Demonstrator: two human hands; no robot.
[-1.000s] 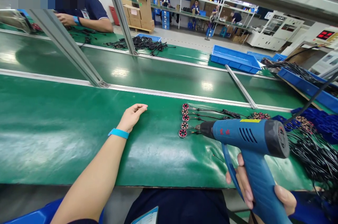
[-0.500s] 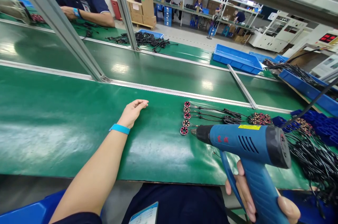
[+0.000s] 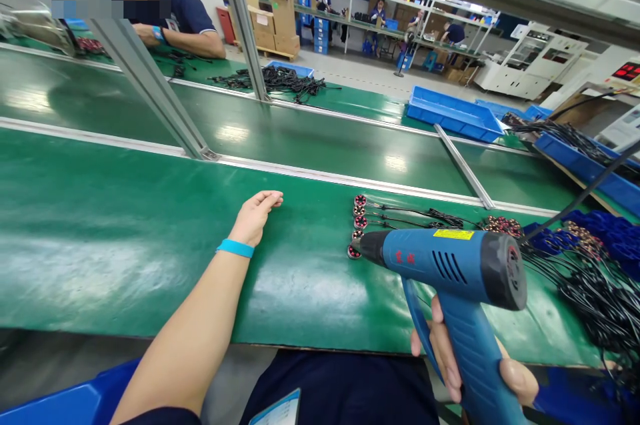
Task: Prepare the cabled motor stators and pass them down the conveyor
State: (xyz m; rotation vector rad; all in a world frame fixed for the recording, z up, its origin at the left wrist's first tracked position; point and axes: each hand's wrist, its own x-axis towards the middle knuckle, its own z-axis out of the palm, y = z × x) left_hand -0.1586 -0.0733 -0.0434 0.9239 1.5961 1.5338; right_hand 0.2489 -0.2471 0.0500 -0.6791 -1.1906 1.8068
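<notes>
**The heat gun (image 3: 440, 265) reaches over the near end of the row of five wound rings (image 3: 361, 222)**

In the head view, the change is at the nozzle (image 3: 369, 248). A second ago its tip was over the wires just right of the row; now it is further left and overlaps the row's nearest ring. Whether it touches cannot be told. The work in hand, I judge, centres on that near end rather than the leads.

The row lies on the green bench (image 3: 300, 291), with black cables (image 3: 445, 217) trailing off to its right. The right hand (image 3: 445, 353), nearer the person and right of the row, is wrapped around the heat gun's handle. The left hand (image 3: 254, 218), left of the row, stays well apart from it, thumb and fingertips together with nothing visible between them. A heap of loose rings (image 3: 503, 225) lies well to the row's right.

As for writing, red characters (image 3: 404, 257) on the gun's side are too small to read, as is the print on its yellow label (image 3: 453, 234). The red display (image 3: 627, 71), far right beyond the row, is also illegible. No brand can be made out.
</notes>
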